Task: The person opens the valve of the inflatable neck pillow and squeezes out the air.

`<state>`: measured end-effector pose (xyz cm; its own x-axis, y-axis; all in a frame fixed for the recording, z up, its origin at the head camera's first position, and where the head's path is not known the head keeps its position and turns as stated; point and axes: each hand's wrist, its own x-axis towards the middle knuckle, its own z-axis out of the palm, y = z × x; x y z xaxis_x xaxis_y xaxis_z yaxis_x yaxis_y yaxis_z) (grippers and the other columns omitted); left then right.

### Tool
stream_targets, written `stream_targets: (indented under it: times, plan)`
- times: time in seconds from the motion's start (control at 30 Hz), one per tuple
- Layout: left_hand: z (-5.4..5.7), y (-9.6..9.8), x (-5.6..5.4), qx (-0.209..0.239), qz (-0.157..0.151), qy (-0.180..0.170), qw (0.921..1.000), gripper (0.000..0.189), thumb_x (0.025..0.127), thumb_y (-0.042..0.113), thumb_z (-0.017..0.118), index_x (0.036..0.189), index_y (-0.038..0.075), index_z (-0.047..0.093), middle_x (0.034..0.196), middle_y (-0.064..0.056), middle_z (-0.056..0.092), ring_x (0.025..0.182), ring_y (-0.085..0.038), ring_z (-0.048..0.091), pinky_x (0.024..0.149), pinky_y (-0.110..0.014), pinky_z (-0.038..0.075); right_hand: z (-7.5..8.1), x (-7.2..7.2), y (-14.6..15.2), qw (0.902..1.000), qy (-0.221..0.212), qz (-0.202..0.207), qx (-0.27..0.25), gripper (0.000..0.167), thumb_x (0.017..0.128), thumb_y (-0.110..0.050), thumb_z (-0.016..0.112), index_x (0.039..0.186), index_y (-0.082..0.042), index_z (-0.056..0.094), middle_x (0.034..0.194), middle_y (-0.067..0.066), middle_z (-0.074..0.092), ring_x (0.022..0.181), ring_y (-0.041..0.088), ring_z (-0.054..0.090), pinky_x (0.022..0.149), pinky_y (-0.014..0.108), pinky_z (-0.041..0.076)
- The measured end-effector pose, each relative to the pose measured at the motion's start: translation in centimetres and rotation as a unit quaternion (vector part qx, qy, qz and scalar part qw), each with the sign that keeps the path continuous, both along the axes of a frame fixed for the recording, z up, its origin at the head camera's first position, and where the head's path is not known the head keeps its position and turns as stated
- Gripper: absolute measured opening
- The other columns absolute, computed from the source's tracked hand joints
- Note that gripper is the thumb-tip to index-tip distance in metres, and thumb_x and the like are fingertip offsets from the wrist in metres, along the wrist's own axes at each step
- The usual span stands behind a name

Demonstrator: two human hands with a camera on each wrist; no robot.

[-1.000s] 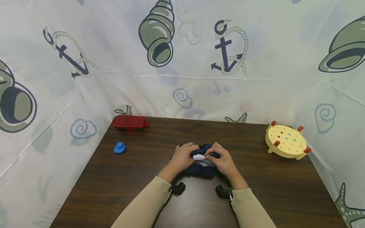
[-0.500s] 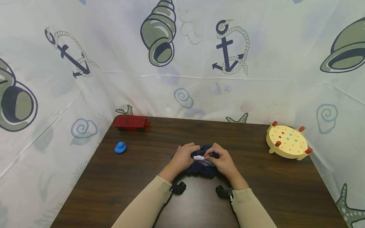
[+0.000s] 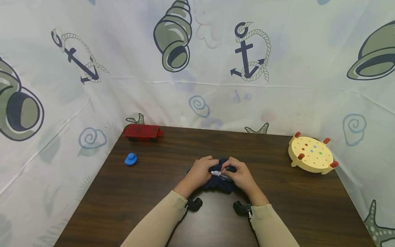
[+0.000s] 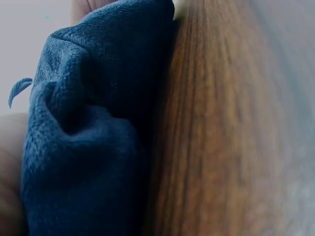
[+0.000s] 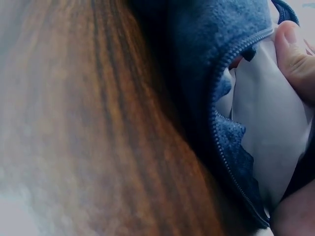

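Note:
A dark blue, fuzzy zippered cloth pouch (image 3: 218, 185) lies bunched on the table between both hands. Its zipper is undone, and white lining (image 5: 261, 113) shows through the gap in the right wrist view. My left hand (image 3: 200, 173) grips the pouch's left side, thumb beside the white cloth. With thumb and forefinger, my right hand (image 3: 241, 175) pinches the pouch at its opening, near the white part; the exact bit between the fingertips is hidden. The left wrist view shows the thick blue folds (image 4: 88, 147) close over the wood.
A red toy wagon (image 3: 143, 132) stands at the back left, with a small blue toy hat (image 3: 131, 159) in front of it. At the right edge sits a round yellow pegged toy (image 3: 311, 154). A printed curtain (image 3: 213, 61) rises behind the brown table (image 3: 102, 206).
My left hand has shifted slightly right, closer to the right hand, and the white cloth between them has bunched smaller. The right hand keeps its pinch nearly in place.

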<state>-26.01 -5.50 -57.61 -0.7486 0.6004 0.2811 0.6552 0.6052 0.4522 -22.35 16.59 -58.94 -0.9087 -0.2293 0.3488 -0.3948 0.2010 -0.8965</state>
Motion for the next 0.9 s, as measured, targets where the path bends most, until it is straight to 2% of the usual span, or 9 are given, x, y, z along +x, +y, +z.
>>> stream_targets:
  times: [0.13,0.23,0.4,0.5,0.57,0.67,0.77,0.83,0.9]
  plan:
    - [-0.3,0.1,-0.2,-0.001,0.017,0.005,0.9998,0.03,0.087,-0.001,0.08,0.096,0.025,0.068,0.084,0.005,0.057,0.074,-0.015,0.055,0.069,-0.035,0.032,-0.2,-0.1,0.1,1.0,0.004,-0.009,-0.003,0.011,0.091,-0.001,0.084,0.096,-0.009,0.08,0.092,0.009,0.069,0.091,0.013,0.063,0.092,0.027,0.05]
    - [-0.2,-0.2,-0.5,-0.029,0.047,0.018,0.9983,0.034,0.089,0.008,0.085,0.113,0.029,0.072,0.101,0.002,0.065,0.091,-0.019,0.061,0.076,-0.039,0.039,-0.5,-0.4,0.2,0.9994,0.015,-0.025,-0.019,0.012,0.092,-0.001,0.084,0.099,-0.01,0.081,0.098,0.013,0.068,0.098,0.017,0.064,0.096,0.025,0.048]
    - [1.3,-1.4,-0.9,-0.09,0.077,0.061,0.9911,0.064,0.1,0.029,0.083,0.157,0.042,0.057,0.155,-0.007,0.054,0.132,-0.033,0.05,0.098,-0.056,0.038,-1.0,-1.1,0.4,0.9981,0.018,-0.053,-0.028,0.016,0.097,-0.006,0.082,0.112,-0.011,0.081,0.14,0.015,0.065,0.137,0.028,0.056,0.119,0.035,0.039]
    - [2.7,-2.3,-0.9,-0.1,0.062,0.06,0.9912,0.061,0.103,0.034,0.077,0.16,0.042,0.055,0.163,-0.007,0.05,0.141,-0.035,0.05,0.106,-0.06,0.042,-1.1,-1.3,0.9,0.9974,0.02,-0.061,-0.03,0.021,0.1,-0.006,0.078,0.119,-0.013,0.081,0.164,0.012,0.052,0.156,0.029,0.043,0.126,0.043,0.029]
    - [3.3,-2.8,-0.7,-0.107,0.043,0.037,0.9926,0.054,0.105,0.037,0.075,0.157,0.037,0.06,0.162,-0.006,0.052,0.141,-0.033,0.051,0.108,-0.058,0.047,-1.0,-1.4,1.2,0.9958,0.029,-0.057,-0.066,0.021,0.103,-0.003,0.072,0.123,-0.007,0.08,0.17,0.016,0.047,0.156,0.029,0.046,0.127,0.043,0.033]
    - [3.6,-3.0,-0.2,-0.136,0.015,-0.024,0.9903,0.051,0.106,0.045,0.071,0.154,0.032,0.064,0.164,-0.006,0.049,0.14,-0.032,0.047,0.11,-0.051,0.051,-1.0,-1.4,1.6,0.9826,0.026,-0.055,-0.176,0.023,0.109,-0.002,0.062,0.125,0.009,0.073,0.163,0.025,0.052,0.134,0.027,0.069,0.115,0.038,0.053]
    - [3.6,-2.9,0.5,-0.174,-0.002,-0.078,0.9816,0.052,0.106,0.05,0.069,0.155,0.032,0.063,0.171,-0.009,0.04,0.14,-0.034,0.042,0.109,-0.049,0.051,-1.0,-1.3,1.9,0.9591,0.009,-0.067,-0.275,0.03,0.112,-0.004,0.058,0.124,0.022,0.063,0.138,0.028,0.07,0.099,0.028,0.081,0.093,0.038,0.065]
    - [3.5,-2.6,0.9,-0.203,-0.004,-0.099,0.9742,0.057,0.105,0.054,0.068,0.158,0.035,0.059,0.174,-0.008,0.035,0.14,-0.034,0.039,0.108,-0.051,0.05,-1.2,-1.3,1.9,0.961,-0.019,-0.083,-0.263,0.029,0.11,-0.006,0.063,0.121,0.02,0.066,0.12,0.02,0.077,0.095,0.021,0.08,0.089,0.032,0.065]
    - [3.3,-2.4,1.1,-0.221,-0.003,-0.108,0.9692,0.06,0.104,0.057,0.068,0.159,0.037,0.057,0.176,-0.007,0.032,0.141,-0.035,0.037,0.108,-0.053,0.048,-1.3,-1.3,2.0,0.9775,-0.043,-0.092,-0.185,0.022,0.106,-0.008,0.071,0.117,0.011,0.074,0.11,0.01,0.078,0.099,0.015,0.076,0.093,0.025,0.061]
